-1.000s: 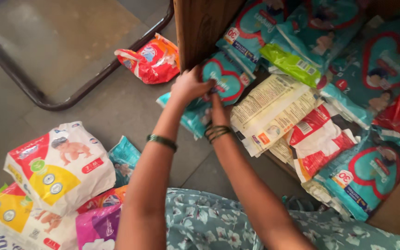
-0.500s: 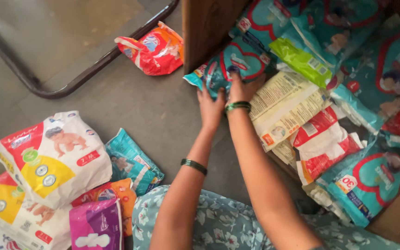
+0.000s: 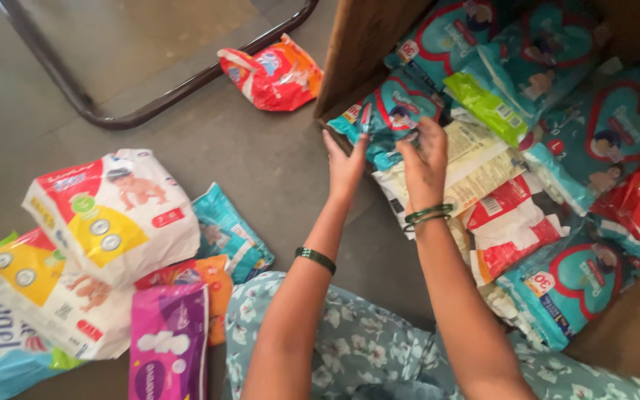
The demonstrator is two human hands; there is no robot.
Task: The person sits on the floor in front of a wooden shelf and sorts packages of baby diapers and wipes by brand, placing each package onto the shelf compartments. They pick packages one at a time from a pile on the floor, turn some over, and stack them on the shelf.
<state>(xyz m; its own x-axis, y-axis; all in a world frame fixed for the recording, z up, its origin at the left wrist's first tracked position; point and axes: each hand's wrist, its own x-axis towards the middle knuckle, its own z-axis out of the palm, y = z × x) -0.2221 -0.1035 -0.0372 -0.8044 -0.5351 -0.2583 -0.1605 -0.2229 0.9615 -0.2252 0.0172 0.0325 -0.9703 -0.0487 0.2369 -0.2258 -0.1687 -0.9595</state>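
A small teal diaper pack (image 3: pixel 388 111) lies on top of a heap of packs beside a brown wooden panel (image 3: pixel 368 44). My left hand (image 3: pixel 345 167) is at the pack's lower left edge, fingers spread and the thumb touching it. My right hand (image 3: pixel 425 159) has its fingers curled over the pack's lower right side. Green bangles sit on both wrists. Under the pack lies a cream-coloured pack (image 3: pixel 475 167).
Several teal, red and green diaper packs (image 3: pixel 594 141) fill the right side. A red-orange pack (image 3: pixel 275 74) lies by a dark metal frame (image 3: pixel 98 111). White, yellow, teal and purple packs (image 3: pixel 112 222) lie on the grey floor at left. My floral-clothed knees (image 3: pixel 364 348) are below.
The teal pack has moved up and right onto the heap by the wooden panel. Both hands followed it, and my left hand has loosened to spread fingers at its edge.
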